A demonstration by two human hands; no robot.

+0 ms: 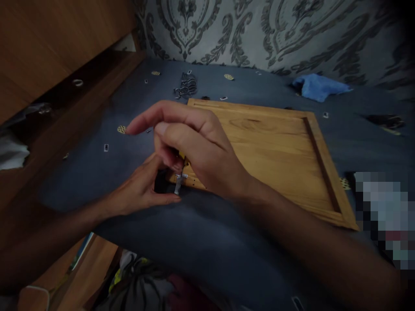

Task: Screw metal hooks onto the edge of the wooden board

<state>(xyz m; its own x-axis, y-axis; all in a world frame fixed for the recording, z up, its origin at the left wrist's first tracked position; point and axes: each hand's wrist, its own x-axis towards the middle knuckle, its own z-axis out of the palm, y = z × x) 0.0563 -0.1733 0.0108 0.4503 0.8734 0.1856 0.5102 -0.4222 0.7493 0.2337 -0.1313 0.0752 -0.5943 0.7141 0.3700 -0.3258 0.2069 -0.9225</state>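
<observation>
My right hand hovers over the near left corner of a wooden board, fingers pinched on a thin tool whose yellow part shows under the thumb. Its index finger points left. A small silver metal piece, cross-shaped, sits under the pinch at the board's edge. My left hand rests on the dark blue cloth beside that corner, thumb and fingers curled round a small dark object that I cannot make out.
The blue cloth carries scattered small chips and gold mesh discs. A heap of metal rings lies at the back, a blue rag at the back right. Wooden furniture stands on the left.
</observation>
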